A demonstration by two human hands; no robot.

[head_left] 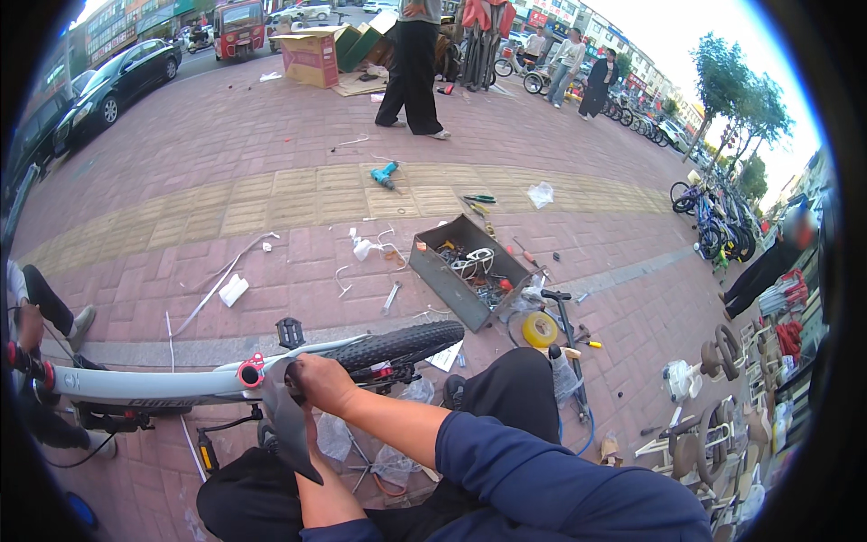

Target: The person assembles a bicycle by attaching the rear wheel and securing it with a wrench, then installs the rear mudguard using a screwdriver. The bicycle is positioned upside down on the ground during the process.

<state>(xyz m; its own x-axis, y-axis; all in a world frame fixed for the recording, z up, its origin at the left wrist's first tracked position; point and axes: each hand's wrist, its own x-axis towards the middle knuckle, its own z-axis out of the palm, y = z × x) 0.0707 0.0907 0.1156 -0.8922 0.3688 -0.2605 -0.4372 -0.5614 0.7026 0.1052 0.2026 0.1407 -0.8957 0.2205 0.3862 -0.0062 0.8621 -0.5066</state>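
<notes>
A pale grey bicycle frame [153, 384] with a knobbly black rear tyre [397, 346] lies across in front of me. At its seat tube is a red seat clamp [251, 370]. Beside the clamp sits a dark grey, tapering curved piece like a bicycle saddle [291, 425]. My right hand [321, 381] has its fingers curled round the upper end of this piece. Coming up from below, my left hand [312, 432] reaches in behind the same piece, its fingers hidden. A black pedal [290, 333] sticks up past the frame.
An open metal toolbox [474, 271] stands beyond the tyre, with a yellow tape roll [540, 330] and a floor pump [571, 352] to its right. Farther off lie a teal power drill [385, 174] and pliers [479, 199]. Another person's hand [30, 325] is near the bicycle's left end.
</notes>
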